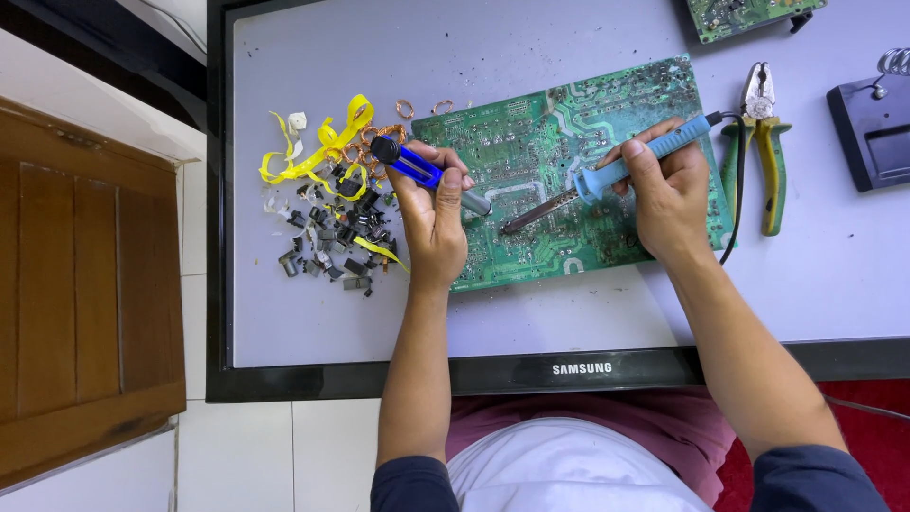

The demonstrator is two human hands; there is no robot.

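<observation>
We take the green circuit board [559, 161] as the reference; it lies flat on a pale grey panel with a black frame [332, 313], which serves as our bench.

Nearest us, both forearms come up from the bottom edge over the black frame, dark blue sleeves pushed up.

Left hand [431, 213] sits on the board's near-left corner. Fingers are wrapped tight around a blue desoldering pump [417, 169]: black knob end points away from the board to the upper left, grey nozzle end rests on the board just right of the thumb.

Right hand [668, 190] rests on the board's right part. Fingers are closed in a pen-style grip on a light blue soldering iron [621, 169]. Its dark metal tip touches the board near the middle, just right of the pump nozzle. The handle runs up to the right, and its black cord drops past the board's right edge.

Left of the board: a pile of small dark pulled components [332, 242] mixed with yellow tape strips [327, 147]. A few copper wire rings [406, 108] lie just off the board's far-left corner.

Right of the board: pliers with yellow-green handles [763, 147], jaws pointing away from us. Further right, a black iron stand [877, 128] with a coil holder.

Beyond the board, at the far edge, a second green board [749, 14], only partly in frame.
</observation>
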